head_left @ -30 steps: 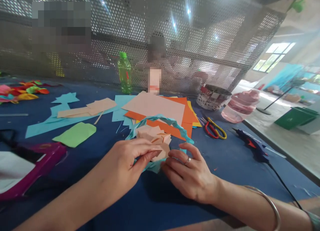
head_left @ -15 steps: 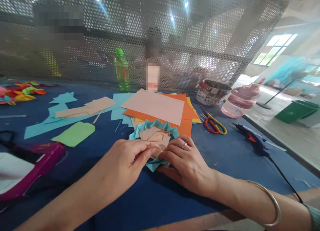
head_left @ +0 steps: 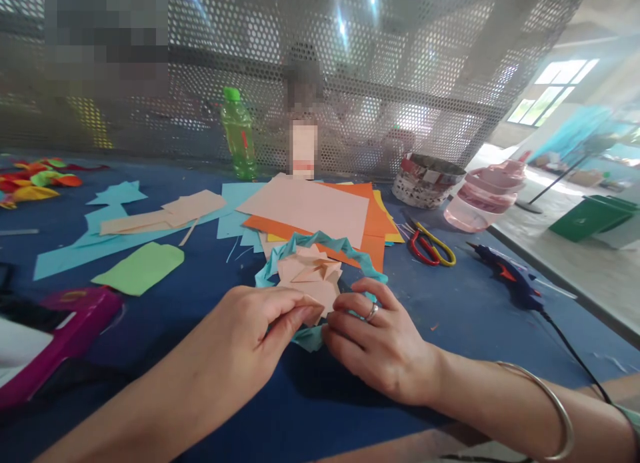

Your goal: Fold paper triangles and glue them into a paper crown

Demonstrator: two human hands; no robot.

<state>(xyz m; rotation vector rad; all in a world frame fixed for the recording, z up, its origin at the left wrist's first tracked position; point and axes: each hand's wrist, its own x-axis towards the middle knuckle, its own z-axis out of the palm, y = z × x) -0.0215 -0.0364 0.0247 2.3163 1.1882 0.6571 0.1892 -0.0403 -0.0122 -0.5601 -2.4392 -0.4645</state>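
A ring of pleated light-blue paper (head_left: 320,241) surrounds several folded peach paper pieces (head_left: 307,266) in front of me. My left hand (head_left: 270,323) is closed, thumb and index finger pinching the edge of a peach paper piece at the near side of the ring. My right hand (head_left: 377,339), with a ring on one finger, curls its fingers around the right side of the pleated ring. Parts of that ring are hidden behind both hands. My right thumb is close to the peach paper, but I cannot tell whether it touches.
Peach sheets (head_left: 310,206) lie over orange and blue ones. Red-and-yellow-handled pliers (head_left: 433,244), a corded glue gun (head_left: 510,273), a pink jug (head_left: 485,196) and a newspaper-covered container (head_left: 425,181) are right. Left are green paper (head_left: 143,268) and a magenta object (head_left: 83,329). A green bottle (head_left: 239,136) stands behind.
My right hand has shifted slightly right, and the pleated ring's right side now spreads farther out. My left fingers have moved a little right with the peach paper. The view has shifted slightly.
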